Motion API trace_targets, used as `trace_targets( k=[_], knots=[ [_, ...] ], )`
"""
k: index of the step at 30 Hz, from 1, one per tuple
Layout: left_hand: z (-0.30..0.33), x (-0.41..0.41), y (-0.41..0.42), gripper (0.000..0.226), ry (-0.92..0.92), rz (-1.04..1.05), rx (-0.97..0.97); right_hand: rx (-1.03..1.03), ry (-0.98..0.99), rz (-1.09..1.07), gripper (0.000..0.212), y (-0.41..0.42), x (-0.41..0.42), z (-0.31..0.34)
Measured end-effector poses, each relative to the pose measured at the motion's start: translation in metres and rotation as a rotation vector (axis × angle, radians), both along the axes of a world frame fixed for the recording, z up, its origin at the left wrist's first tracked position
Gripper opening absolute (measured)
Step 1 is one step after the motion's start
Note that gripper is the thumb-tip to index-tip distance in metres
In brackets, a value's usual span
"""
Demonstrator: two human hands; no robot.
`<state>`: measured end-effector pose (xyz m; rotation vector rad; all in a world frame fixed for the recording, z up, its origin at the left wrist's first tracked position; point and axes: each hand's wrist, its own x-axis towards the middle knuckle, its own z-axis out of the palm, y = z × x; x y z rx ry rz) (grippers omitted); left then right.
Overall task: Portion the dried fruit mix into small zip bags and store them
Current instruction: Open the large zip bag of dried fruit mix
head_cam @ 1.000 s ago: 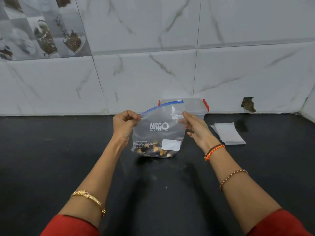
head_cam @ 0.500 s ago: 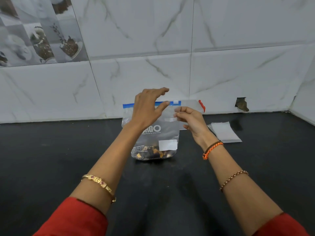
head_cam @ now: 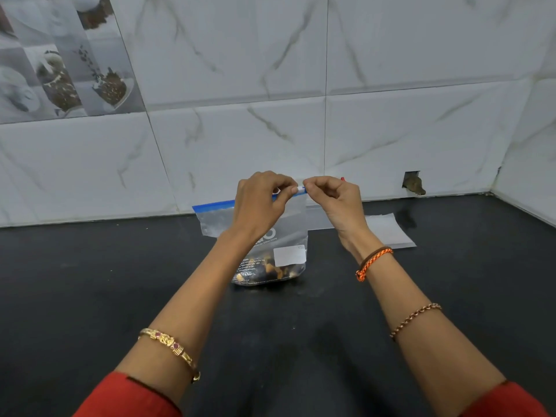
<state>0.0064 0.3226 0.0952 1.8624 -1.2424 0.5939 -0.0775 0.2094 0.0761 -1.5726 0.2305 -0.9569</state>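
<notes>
Left hand (head_cam: 260,203), open a moment ago, now with right hand (head_cam: 334,200) pinching zip bag (head_cam: 288,233) top corner.

1. Both arms wear red sleeves (head_cam: 129,398), seen only at the near edge and ending well up the forearms.
2. The left forearm carries a gold bangle (head_cam: 171,349) with an ornate top set with small pink stones.
3. The right wrist has an orange and brown braided thread band (head_cam: 373,261), knotted on the left.
4. Nearer on the right forearm sits a copper-coloured chain bracelet (head_cam: 416,319).
5. Both hands are bare.
</notes>
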Motion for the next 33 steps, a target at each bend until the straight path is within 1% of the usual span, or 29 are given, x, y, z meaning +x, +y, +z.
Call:
trace_targets(
  k=[2, 6, 9, 11, 13, 16, 18, 20, 22, 24, 25, 27, 28, 30, 33],
  knots=[
    [-0.002, -0.003, 0.0, 0.029, 0.02, -0.012, -0.004, -0.05, 0.024, -0.018, 0.007, -0.001, 0.0, -0.001],
    [-0.004, -0.008, -0.004, 0.03, -0.03, 0.015, -0.013, -0.102, 0.081, -0.071, 0.01, 0.001, 0.002, -0.001],
    [0.004, -0.004, -0.004, 0.03, -0.104, 0.074, 0.066, -0.119, 0.117, -0.154, 0.013, 0.003, 0.008, 0.003],
    [0.01, 0.005, 0.009, 0.032, -0.139, 0.11, 0.095, -0.117, 0.127, -0.224, 0.016, -0.001, 0.011, 0.008],
    [0.013, 0.02, 0.032, 0.034, -0.127, 0.162, 0.091, -0.09, 0.128, -0.296, 0.017, -0.01, 0.011, 0.011],
    [0.008, 0.04, 0.074, 0.037, -0.053, 0.284, 0.079, 0.001, 0.163, -0.372, 0.02, -0.025, 0.012, 0.006],
    [0.002, 0.045, 0.097, 0.036, 0.052, 0.324, 0.029, 0.106, 0.161, -0.378, 0.021, -0.03, 0.014, 0.001],
    [-0.001, 0.044, 0.108, 0.026, 0.216, 0.303, -0.064, 0.22, 0.134, -0.353, 0.018, -0.033, 0.015, -0.002],
    [-0.001, 0.04, 0.105, 0.015, 0.323, 0.265, -0.109, 0.225, 0.155, -0.313, 0.022, -0.031, 0.015, -0.004],
    [0.0, 0.037, 0.097, 0.014, 0.4, 0.216, -0.166, 0.219, 0.207, -0.211, 0.012, -0.02, 0.019, -0.002],
    [0.001, 0.034, 0.092, 0.016, 0.432, 0.192, -0.193, 0.23, 0.239, -0.146, 0.019, -0.014, 0.021, 0.001],
    [0.001, 0.031, 0.086, 0.019, 0.465, 0.158, -0.218, 0.281, 0.299, -0.043, 0.039, -0.004, 0.027, 0.01],
    [0.002, 0.03, 0.084, 0.016, 0.471, 0.145, -0.225, 0.304, 0.308, -0.025, 0.045, 0.0, 0.028, 0.015],
    [0.003, 0.029, 0.083, 0.008, 0.473, 0.13, -0.238, 0.328, 0.286, -0.026, 0.049, 0.005, 0.029, 0.025],
    [0.004, 0.026, 0.084, 0.007, 0.473, 0.119, -0.249, 0.298, 0.288, -0.068, 0.043, 0.007, 0.029, 0.037]
  ],
)
